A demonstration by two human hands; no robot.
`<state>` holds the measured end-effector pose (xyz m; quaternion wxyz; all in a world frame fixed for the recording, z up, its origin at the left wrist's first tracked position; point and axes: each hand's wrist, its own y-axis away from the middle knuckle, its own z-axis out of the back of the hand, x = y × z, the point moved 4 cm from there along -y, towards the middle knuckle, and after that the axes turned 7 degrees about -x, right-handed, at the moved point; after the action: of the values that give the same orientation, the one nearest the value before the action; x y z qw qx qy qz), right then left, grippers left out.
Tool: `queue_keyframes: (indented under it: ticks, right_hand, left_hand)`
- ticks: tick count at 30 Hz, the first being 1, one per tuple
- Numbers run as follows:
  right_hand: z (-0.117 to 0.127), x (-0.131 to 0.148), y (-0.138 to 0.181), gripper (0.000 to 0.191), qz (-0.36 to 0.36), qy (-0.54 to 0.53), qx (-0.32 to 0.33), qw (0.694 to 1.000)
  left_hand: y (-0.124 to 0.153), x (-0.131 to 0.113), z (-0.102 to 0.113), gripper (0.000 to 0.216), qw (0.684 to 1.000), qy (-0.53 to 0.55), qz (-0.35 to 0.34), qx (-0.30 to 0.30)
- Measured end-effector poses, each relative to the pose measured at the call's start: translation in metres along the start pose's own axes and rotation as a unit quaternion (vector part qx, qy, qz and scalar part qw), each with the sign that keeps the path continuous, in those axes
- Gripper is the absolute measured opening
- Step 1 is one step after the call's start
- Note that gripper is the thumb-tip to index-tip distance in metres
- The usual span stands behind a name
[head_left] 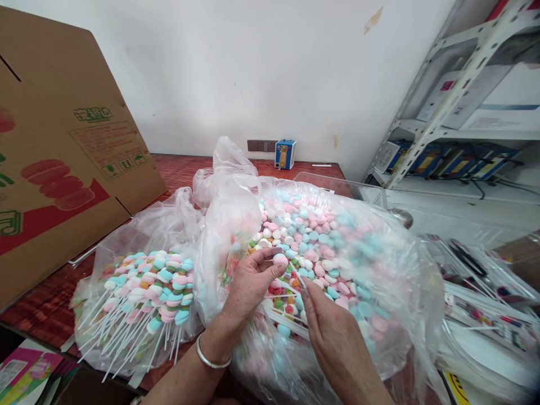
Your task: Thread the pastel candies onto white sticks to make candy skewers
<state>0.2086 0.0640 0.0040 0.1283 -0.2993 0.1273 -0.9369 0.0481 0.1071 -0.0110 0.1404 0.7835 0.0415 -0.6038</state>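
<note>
Right hand (333, 337) pinches the thin stick and left hand (248, 284) nips the pink head of one candy lollipop (280, 260) over the open plastic bag (392, 315); probably light, squashy head, snappable stick, so grip the stick near the head.
</note>
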Motion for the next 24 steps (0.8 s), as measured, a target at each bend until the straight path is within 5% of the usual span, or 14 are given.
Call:
queue_keyframes:
  ticks: [3,8,16,24]
  right_hand:
    - [-0.0046,-0.0001,0.0043,0.048,-0.024,0.080,0.065,0.994]
    - [-0.0057,0.0000,0.0007,0.046,-0.037,0.121,0.087,0.988]
    - [-0.0056,0.0061,0.0069,0.040,-0.041,-0.098,0.059,0.993]
    - [-0.0111,0.0024,0.0052,0.035,-0.090,-0.198,0.083,0.972]
  left_hand:
    - [0.0033,0.0015,-0.0038,0.057,0.999,-0.013,0.016,0.028]
    - [0.0041,0.0060,-0.0066,0.055,0.998,0.003,0.019,0.057]
    - [0.0029,0.0072,-0.0051,0.063,0.998,0.002,0.061,0.023]
    - [0.0015,0.0077,-0.0099,0.047,0.999,-0.008,0.020,0.037]
